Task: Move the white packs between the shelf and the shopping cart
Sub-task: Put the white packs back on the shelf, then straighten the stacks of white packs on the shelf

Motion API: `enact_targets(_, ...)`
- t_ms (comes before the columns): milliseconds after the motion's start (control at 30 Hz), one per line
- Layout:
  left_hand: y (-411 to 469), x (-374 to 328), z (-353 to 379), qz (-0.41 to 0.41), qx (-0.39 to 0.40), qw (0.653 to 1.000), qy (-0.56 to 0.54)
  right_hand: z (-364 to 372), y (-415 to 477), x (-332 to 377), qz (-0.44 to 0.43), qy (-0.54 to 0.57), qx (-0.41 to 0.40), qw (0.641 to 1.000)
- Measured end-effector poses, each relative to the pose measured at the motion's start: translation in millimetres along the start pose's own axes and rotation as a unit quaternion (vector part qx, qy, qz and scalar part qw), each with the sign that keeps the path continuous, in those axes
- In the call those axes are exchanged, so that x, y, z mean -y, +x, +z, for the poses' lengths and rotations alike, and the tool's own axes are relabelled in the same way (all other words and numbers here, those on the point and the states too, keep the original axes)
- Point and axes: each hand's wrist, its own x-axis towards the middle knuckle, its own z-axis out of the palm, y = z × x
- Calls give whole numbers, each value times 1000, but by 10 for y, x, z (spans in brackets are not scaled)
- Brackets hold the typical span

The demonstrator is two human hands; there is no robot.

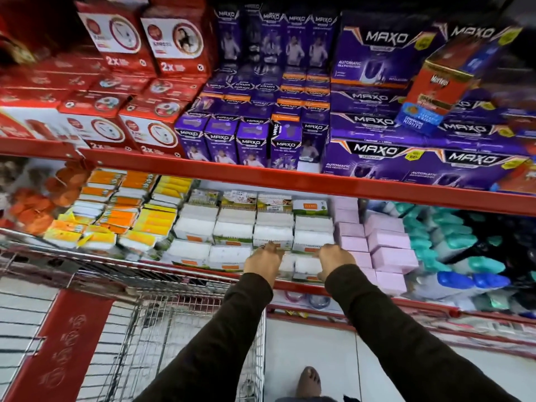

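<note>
Several white packs [232, 233] lie stacked in rows on the middle shelf [290, 181], between yellow packs and pink boxes. Both my arms reach forward in dark sleeves. My left hand [264, 261] rests on the front white packs, fingers bent over the edge of a pack in the second row. My right hand [335, 258] curls around the right side of a front white pack [307, 265]. Whether either hand has a firm hold is unclear. The wire shopping cart [174, 329] stands at the lower left, below the shelf edge.
Purple MAXO boxes [377, 158] and red boxes [130, 132] fill the upper shelf. Yellow and orange packs [130, 216] sit left of the white ones, pink boxes [385, 245] and teal bottles [464, 256] to the right. A bare foot [309, 382] stands on white floor.
</note>
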Motion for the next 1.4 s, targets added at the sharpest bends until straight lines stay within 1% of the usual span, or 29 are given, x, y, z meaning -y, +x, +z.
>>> enact_targets(133, 43, 32, 90, 6, -19, 998, -55, 32, 65, -59, -28, 0, -23, 999)
enact_targets(200, 6, 43, 149, -7, -55, 993, -108, 89, 48, -89, -34, 23, -37, 998)
enact_targets(233, -43, 20, 173, -29, -100, 983, -150, 141, 22, -92, -26, 63, -54, 996)
enact_targets(267, -106, -21, 201, -65, -158, 963, -209, 204, -29, -73, -15, 137, -80, 987)
enact_targets(300, -185, -83, 210, -115, -211, 929, -282, 266, -96, -29, 13, 247, -109, 963)
enact_targets(333, -257, -163, 218, -175, -247, 878, -371, 318, -173, 34, 56, 391, -143, 907)
enact_targets(367, -299, -242, 242, -238, -254, 807, -477, 365, -249, 113, 123, 548, -153, 813)
enact_targets(400, -317, -308, 256, -292, -231, 711, -596, 396, -301, 184, 194, 694, -137, 680)
enact_targets(433, -309, -356, 251, -331, -188, 589, -713, 415, -325, 245, 259, 808, -87, 522)
enact_targets(467, -296, -389, 239, -353, -139, 462, -802, 429, -354, 288, 304, 880, -26, 364)
enact_targets(500, -288, -399, 217, -364, -100, 362, -852, 456, -370, 303, 326, 913, 16, 245)
enact_targets(533, -290, -408, 183, -369, -77, 305, -875, 503, -363, 301, 336, 925, 32, 174)
enact_targets(567, -294, -420, 153, -371, -67, 274, -885, 526, -349, 296, 340, 929, 34, 142)
enact_targets(600, -294, -425, 119, -370, -63, 257, -890, 534, -306, 288, 341, 931, 28, 130)
enact_targets(700, -287, -415, -1, -365, -61, 224, -902, 502, -158, 256, 351, 926, 19, 134)
enact_targets(767, -217, -368, -8, -361, -56, 218, -905, 479, -92, 237, 347, 925, 24, 149)
enact_targets(833, -144, -338, 7, -360, -56, 214, -906, 500, -27, 209, 330, 926, 35, 180)
enact_targets(867, -111, -335, 0, -360, -58, 216, -906, 505, 8, 195, 322, 925, 42, 196)
enact_targets(900, -87, -340, -6, -358, -61, 218, -906, 493, 39, 186, 320, 925, 42, 200)
enact_targets(933, -64, -349, -11, -357, -63, 224, -905, 473, 68, 182, 322, 926, 39, 193)
enact_targets(967, -48, -355, -16, -357, -64, 233, -902, 463, 91, 181, 322, 926, 33, 195)
enact_targets(1000, -40, -358, -30, -355, -66, 241, -901, 459, 108, 184, 315, 926, 29, 206)
enact_targets(1067, -24, -358, -53, -353, -73, 248, -899, 446, 123, 197, 297, 923, 28, 242)
enact_targets(1100, -9, -345, -56, -349, -76, 252, -900, 442, 136, 199, 297, 922, 28, 248)
enact_targets(1200, 27, -295, -35, -341, -76, 251, -903, 366, 129, 191, 314, 921, 37, 227)
enact_targets(1267, 15, -264, -10, -345, -70, 247, -903, 308, 94, 194, 316, 927, 39, 200)
enact_targets(1300, 6, -247, 1, -348, -71, 244, -902, 292, 71, 199, 312, 930, 40, 192)
enact_targets(1400, -45, -180, 31, -366, -104, 219, -899, 284, 34, 273, 302, 937, 47, 171)
